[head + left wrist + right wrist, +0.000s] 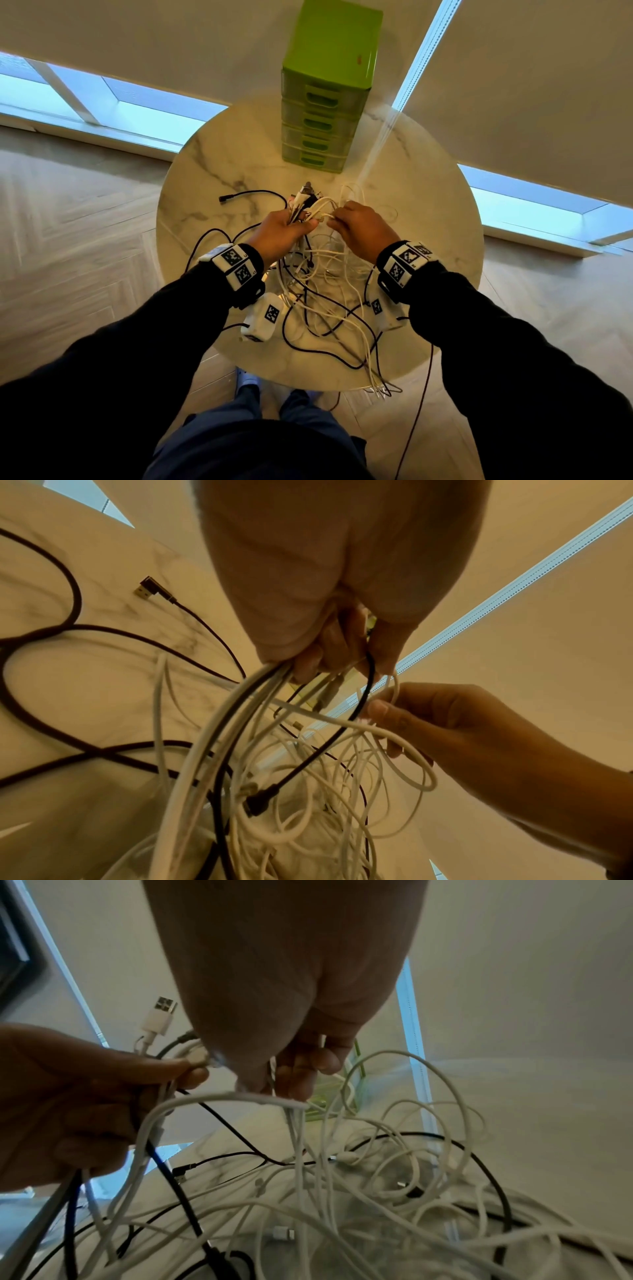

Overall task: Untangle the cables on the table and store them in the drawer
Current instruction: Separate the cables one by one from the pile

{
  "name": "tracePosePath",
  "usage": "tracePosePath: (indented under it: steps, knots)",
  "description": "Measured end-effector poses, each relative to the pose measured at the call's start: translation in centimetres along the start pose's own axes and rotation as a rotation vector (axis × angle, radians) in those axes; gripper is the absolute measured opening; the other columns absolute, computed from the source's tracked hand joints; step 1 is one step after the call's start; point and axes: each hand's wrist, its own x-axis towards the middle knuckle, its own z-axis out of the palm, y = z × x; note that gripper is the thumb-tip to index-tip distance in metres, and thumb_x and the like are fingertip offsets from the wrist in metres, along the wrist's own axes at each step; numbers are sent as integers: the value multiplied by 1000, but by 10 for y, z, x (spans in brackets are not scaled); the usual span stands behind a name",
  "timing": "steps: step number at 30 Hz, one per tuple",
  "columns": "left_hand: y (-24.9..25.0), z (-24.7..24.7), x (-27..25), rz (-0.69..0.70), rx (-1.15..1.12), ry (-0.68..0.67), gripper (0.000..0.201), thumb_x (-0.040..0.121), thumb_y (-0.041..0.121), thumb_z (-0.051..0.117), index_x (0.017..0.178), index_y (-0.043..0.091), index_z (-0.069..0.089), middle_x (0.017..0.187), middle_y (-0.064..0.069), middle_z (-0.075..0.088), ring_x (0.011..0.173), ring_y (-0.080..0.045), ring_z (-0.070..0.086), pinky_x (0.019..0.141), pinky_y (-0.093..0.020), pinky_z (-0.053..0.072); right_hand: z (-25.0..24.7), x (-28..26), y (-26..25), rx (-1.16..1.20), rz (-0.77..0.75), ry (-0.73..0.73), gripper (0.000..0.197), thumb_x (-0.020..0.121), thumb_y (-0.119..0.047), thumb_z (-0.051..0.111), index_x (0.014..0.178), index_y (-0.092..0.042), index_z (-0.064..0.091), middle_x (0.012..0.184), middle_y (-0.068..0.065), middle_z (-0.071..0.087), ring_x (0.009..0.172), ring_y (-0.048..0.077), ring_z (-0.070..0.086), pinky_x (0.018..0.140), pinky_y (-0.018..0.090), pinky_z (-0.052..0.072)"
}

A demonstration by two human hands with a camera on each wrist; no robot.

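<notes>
A tangle of white and black cables (322, 294) lies on the round marble table (205, 192) and hangs up to both hands. My left hand (286, 228) grips a bundle of cable ends (306, 198), plugs sticking out above the fist; the same left hand (329, 647) shows several white and dark cords running down from its fingers. My right hand (356, 222) pinches a thin white cable (240, 1097) just right of that bundle, fingers (304, 1069) curled around the strands. The green drawer unit (325, 113) stands at the table's far side, all drawers closed.
A dark cable with an angled USB plug (152, 591) lies loose on the table to the left. Some cables droop over the near table edge (376, 387). Wooden floor surrounds the table; low windows (102, 99) and white blinds stand behind.
</notes>
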Motion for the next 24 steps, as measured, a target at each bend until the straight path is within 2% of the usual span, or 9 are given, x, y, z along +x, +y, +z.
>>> tracePosePath:
  steps: [7,9,11,13,15,16,18,21,24]
  knots:
    - [-1,-18,12,-42,-109,173,22,94,36,65,98,15,72,65,-4,51,63,-16,42,67,-31,36,-21,-14,33,103,-41,7,26,101,-24,54,96,-6,71,89,13,66,83,31,61,74,29,39]
    - [-2,-19,12,-33,-127,176,27,96,34,64,114,15,69,90,-13,68,82,-17,50,82,-34,39,-34,-17,41,168,-16,120,26,101,-25,54,94,-9,74,90,11,66,85,25,61,76,21,37]
    - [0,-13,9,-22,-140,168,30,97,32,63,125,20,63,110,3,67,98,-12,57,95,-35,43,-49,-16,41,229,54,231,30,102,-29,52,91,-14,75,94,7,67,91,18,62,81,18,38]
    - [8,-6,4,11,-186,144,28,99,30,60,126,26,61,87,18,62,78,-4,55,84,-28,45,-63,-10,33,332,153,308,34,103,-34,48,83,-19,72,88,-3,70,90,13,65,86,24,45]
    - [18,2,1,23,-250,135,16,99,31,59,112,23,63,62,18,46,59,-4,42,64,-24,38,-73,-3,18,480,218,386,36,103,-39,47,77,-22,65,73,-7,70,80,12,68,84,32,51]
    - [23,6,-1,22,-291,121,7,98,30,59,96,23,59,59,16,40,56,-6,38,60,-26,33,-75,0,10,542,225,419,35,102,-39,47,76,-22,62,67,-6,68,73,14,69,80,34,54]
    - [33,11,-4,6,-384,89,23,97,21,59,80,26,44,59,12,34,54,-7,33,57,-27,27,-74,2,-10,561,178,423,32,103,-37,48,80,-18,58,62,-5,61,63,16,66,68,31,54]
    - [49,17,-11,20,-592,35,20,86,25,60,82,25,40,58,13,34,53,-6,30,58,-26,25,-60,-1,-36,501,36,305,25,103,-34,48,87,-18,58,69,-9,56,58,6,53,57,23,46]
    - [53,20,-19,74,-635,-13,19,83,38,58,85,25,45,63,10,33,57,-7,28,59,-28,24,-43,0,-48,372,-58,227,24,104,-31,48,95,-13,62,79,-3,64,67,7,56,64,28,46]
